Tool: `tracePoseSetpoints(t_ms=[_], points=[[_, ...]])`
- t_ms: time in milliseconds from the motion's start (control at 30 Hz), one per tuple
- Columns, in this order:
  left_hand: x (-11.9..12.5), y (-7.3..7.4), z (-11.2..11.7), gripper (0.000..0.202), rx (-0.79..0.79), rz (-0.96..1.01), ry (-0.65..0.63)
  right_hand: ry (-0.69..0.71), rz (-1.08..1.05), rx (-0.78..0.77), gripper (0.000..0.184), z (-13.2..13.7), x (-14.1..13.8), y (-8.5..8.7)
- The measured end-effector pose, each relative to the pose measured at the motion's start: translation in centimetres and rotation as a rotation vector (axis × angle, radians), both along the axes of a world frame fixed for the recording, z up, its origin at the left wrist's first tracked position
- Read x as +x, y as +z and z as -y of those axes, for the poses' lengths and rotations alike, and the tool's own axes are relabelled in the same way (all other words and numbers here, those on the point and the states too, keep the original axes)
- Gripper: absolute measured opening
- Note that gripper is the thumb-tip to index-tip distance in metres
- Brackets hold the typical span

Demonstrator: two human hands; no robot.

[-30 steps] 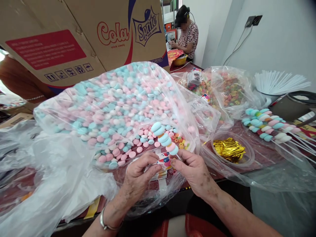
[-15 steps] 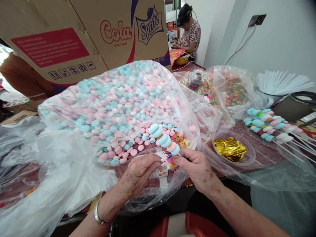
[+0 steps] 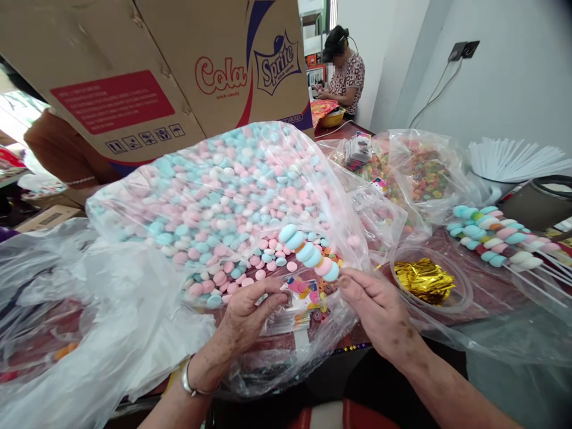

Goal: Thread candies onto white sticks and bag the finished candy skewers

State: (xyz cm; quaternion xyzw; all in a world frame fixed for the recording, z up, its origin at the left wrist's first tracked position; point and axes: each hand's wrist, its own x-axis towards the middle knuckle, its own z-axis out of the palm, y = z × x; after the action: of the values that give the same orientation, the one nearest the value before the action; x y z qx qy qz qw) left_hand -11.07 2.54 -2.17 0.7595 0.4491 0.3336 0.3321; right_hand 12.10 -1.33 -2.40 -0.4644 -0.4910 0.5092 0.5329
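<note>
Between the thumb and fingers of my right hand [image 3: 373,307] is the lower end of a candy skewer [image 3: 308,253]. Its blue and pink marshmallow discs, with orange rings between some of them, slant up to the left. My left hand [image 3: 252,310] pinches the left edge of a small printed card [image 3: 302,293] with a colourful pattern. The card is just below the skewer, and the two look apart. Under it lies a stack of cards [image 3: 288,322]. Behind my hands, loose pink and blue marshmallows [image 3: 241,280] spill from a large clear bag [image 3: 223,179].
Gold twist ties [image 3: 422,280] fill a round plastic tub to the right. Finished candy skewers [image 3: 496,235] lie beyond it, near white sticks [image 3: 518,158]. A carton [image 3: 179,36] stands behind the bag. Crumpled plastic [image 3: 134,298] covers the left. A person [image 3: 346,77] works at the back.
My left hand has drawn the card away from the skewer's lower end, so more of its print shows. My right hand still holds the skewer. The whole view has shifted slightly.
</note>
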Motion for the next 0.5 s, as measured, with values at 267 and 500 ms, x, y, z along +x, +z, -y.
tracePoseSetpoints(t_ms=[267,500], points=[[-1.7,0.1,-1.0,0.021,0.070,0.011,-0.025,-0.050,0.424,0.194,0.027,1.1,4.4,-0.3],[-1.7,0.2,-1.2,0.021,0.063,0.007,-0.122,0.023,0.630,0.344,0.023,0.9,5.6,1.0]])
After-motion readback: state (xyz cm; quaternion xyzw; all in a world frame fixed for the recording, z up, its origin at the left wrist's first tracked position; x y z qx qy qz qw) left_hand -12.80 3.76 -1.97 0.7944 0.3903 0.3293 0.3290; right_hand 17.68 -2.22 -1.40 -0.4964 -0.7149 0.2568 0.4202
